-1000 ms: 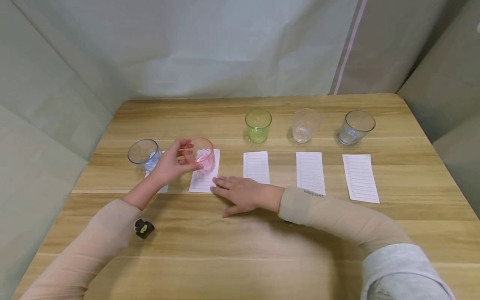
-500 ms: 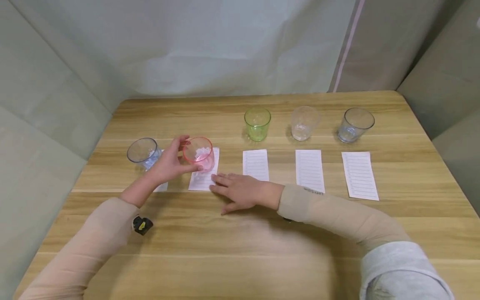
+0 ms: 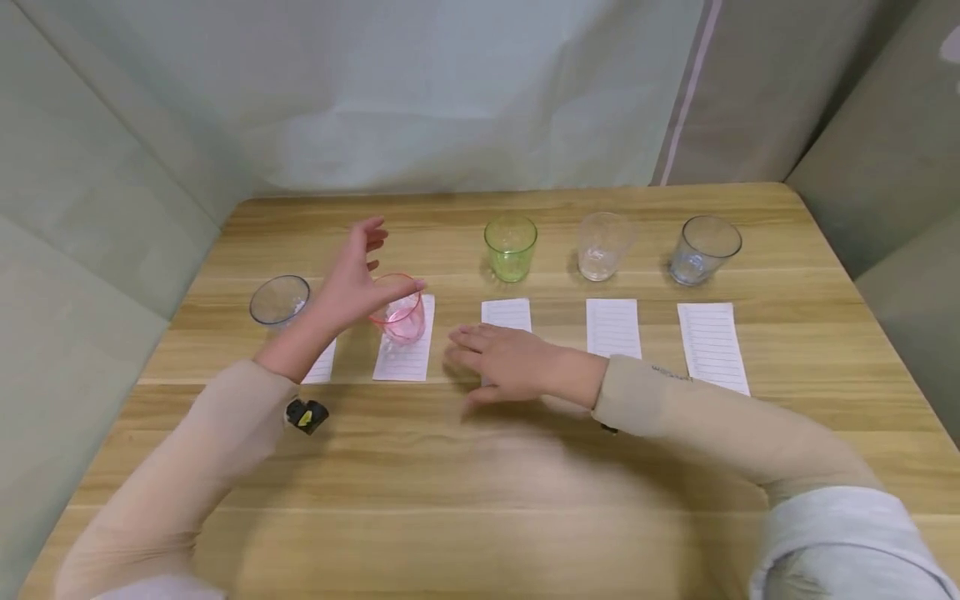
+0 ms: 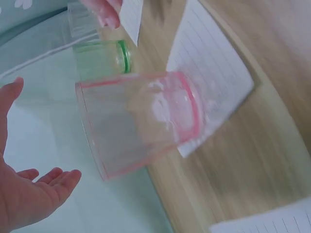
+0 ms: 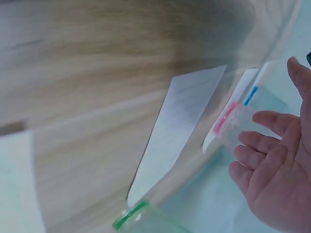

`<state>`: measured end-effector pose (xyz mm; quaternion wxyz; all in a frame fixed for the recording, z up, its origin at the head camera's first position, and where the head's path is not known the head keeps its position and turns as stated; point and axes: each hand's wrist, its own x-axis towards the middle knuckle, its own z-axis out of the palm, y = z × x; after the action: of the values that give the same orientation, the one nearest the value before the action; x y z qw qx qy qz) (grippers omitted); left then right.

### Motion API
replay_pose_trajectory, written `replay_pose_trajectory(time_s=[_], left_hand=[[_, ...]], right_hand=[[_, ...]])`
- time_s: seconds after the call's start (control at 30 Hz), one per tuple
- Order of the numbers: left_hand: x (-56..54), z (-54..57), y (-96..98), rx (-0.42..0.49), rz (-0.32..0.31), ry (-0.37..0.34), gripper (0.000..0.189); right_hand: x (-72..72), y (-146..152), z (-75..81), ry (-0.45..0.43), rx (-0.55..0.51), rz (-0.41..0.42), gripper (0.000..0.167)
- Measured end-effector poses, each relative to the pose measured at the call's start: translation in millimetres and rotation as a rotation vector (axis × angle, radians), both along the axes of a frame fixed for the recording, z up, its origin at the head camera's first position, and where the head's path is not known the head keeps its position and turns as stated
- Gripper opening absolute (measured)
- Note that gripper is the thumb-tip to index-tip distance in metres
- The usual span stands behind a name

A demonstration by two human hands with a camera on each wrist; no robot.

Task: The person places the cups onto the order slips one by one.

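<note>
The pink-rimmed clear cup stands upright on a lined paper slip. My left hand hovers beside and above it, thumb and fingers spread apart; in the left wrist view the hand is apart from the cup. Over the near part of the third paper slip is my right hand, fingers extended and holding nothing. In the right wrist view that hand shows its palm, raised off the table.
A blue-rimmed cup stands at the left by another slip. Along the back stand a green cup, a clear cup and a grey-blue cup. Two more slips, one middle-right and one right, lie before them.
My left hand has let go of the pink-rimmed cup and risen up and away from it. My right hand has left the second slip and moved right over the third one.
</note>
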<state>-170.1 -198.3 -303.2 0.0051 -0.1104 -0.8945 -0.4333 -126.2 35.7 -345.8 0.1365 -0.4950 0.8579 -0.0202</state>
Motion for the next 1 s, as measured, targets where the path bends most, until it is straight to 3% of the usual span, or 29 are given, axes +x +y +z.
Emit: replay_pose_trajectory(time_s=[0.33,0.6,1.0], left_hand=[[-17.6,-7.0,24.7,0.041,-0.03,0.019,0.091],[-28.1,-16.9,51.2,0.158,-0.044,0.021,0.08],[-42.4,-34.6,90.2,0.166,-0.038,0.012,0.084]], right_hand=[[1.4,34,1.2,0.038,-0.031,-0.007,0.069],[9.4,59,-1.3,0.026,-0.073,-0.033,0.068],[15.0,81,-8.4,0.021,-0.121,-0.091,0.067]])
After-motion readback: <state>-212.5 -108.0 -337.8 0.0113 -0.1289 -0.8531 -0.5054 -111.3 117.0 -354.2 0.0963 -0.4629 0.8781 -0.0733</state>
